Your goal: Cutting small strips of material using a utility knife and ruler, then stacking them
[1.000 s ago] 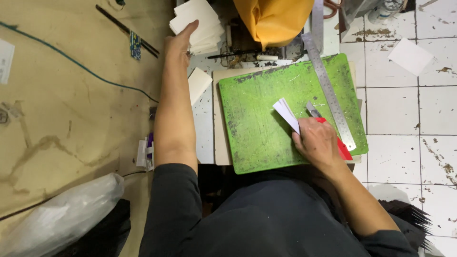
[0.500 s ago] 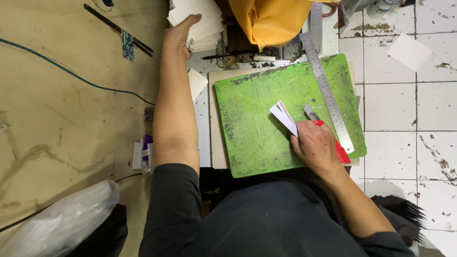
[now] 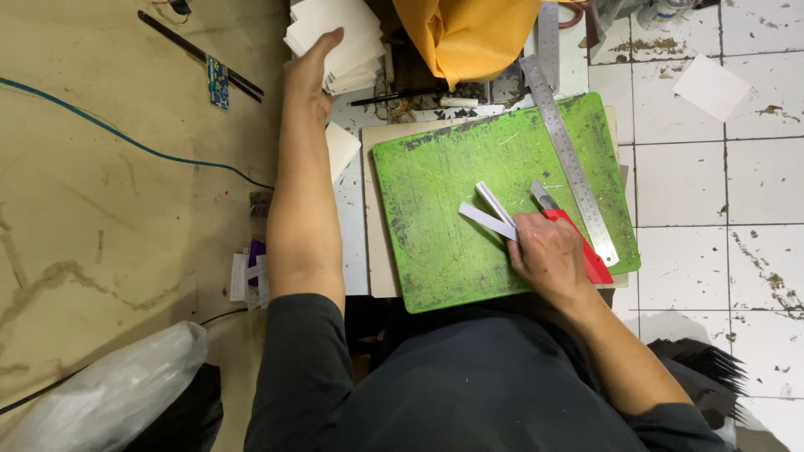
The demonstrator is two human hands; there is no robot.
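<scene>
Nearest, the right hand rests on the green mat, fingers curled around a red knife and pinching two white paper strips that fan out toward the left. A second ago those strips lay closer together as one wedge; now they are splayed apart, so the grip on them has loosened or shifted while the hand itself has hardly moved. It looks as though the cut pieces are being held aside while more stock is fetched.

Just right of the knife, one steel ruler lies diagonally across the mat, running from near right to far.

Farther off, the left hand is stretched out along the left side to the white card stack at the far edge. Its fingers are open and laid flat against the stack's side, thumb up over the edge, and its hold there is much as it was a second ago, with no sheet lifted yet.

Counted: one mat, one knife, one ruler, two strips, one stack, one loose card beside the forearm, one loose sheet on the tiles at far right, and one yellow bag at the far edge.
</scene>
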